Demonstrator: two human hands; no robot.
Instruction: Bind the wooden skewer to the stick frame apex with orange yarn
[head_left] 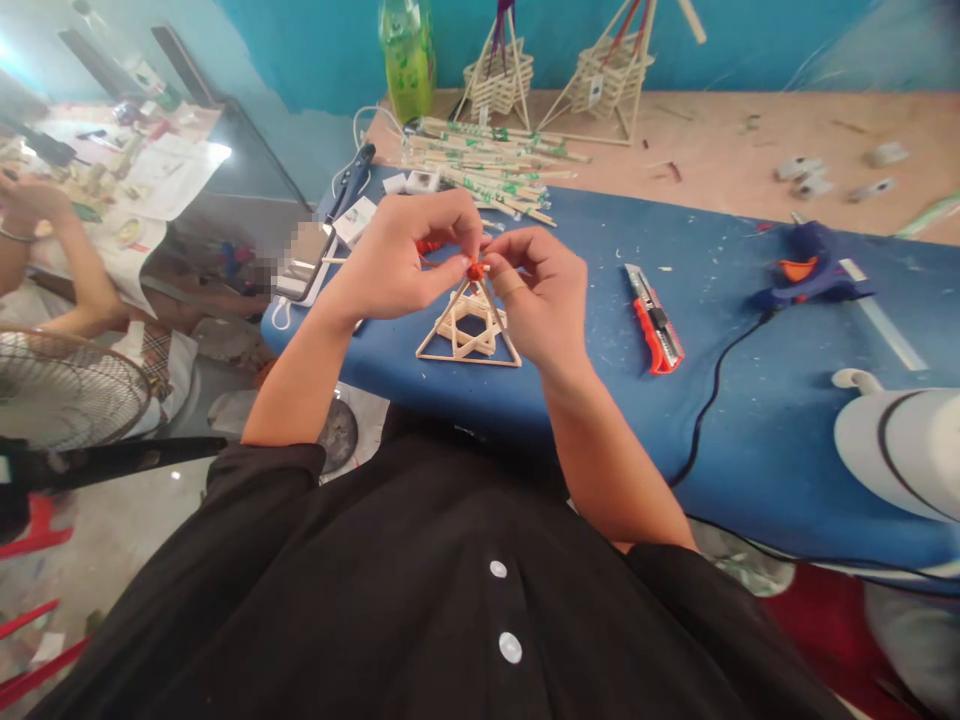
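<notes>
On the front-left part of the blue tabletop [750,400], your left hand [397,265] and right hand [540,295] come together from either side, fingertips nearly touching. Directly beneath and between them stands a small stick pyramid [469,335], upright on its triangular base, with its axis pointing up into your fingers. Toward the right edge lies a blue glue gun [806,270], with an orange utility knife [654,320] nearer you. Both are well apart from your hands. Smallest of all is the red binding [475,270] at the pyramid's apex. Both hands are narrowed to a pinch on it, each equally close.
</notes>
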